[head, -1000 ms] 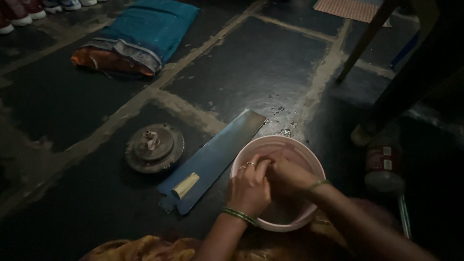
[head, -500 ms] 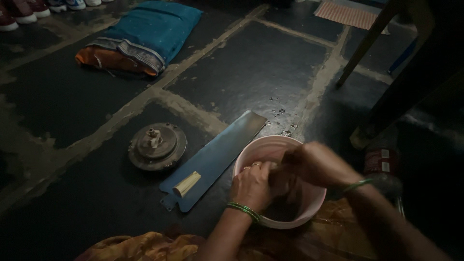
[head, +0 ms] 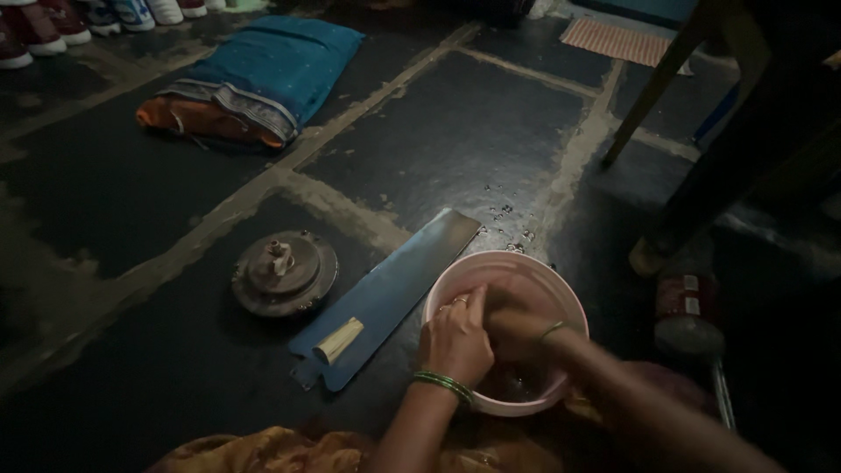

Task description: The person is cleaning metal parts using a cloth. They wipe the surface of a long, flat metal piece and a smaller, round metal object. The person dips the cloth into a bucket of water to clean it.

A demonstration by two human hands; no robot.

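A pink plastic bowl stands on the dark floor in front of me, with a little water at its bottom. My left hand, with green bangles at the wrist, reaches over the near left rim, fingers curled inward. My right hand is inside the bowl, pressed against the left one and blurred by motion. What the two hands hold between them is hidden in the dim bowl.
A long blue fan blade lies left of the bowl, and a round metal fan hub beyond it. A folded blue and orange cloth bundle lies at the far left. A chair leg and a red can are on the right.
My right arm has swung from the right side back down into the bowl, towards my left hand. My left hand stays at the bowl's near left rim.
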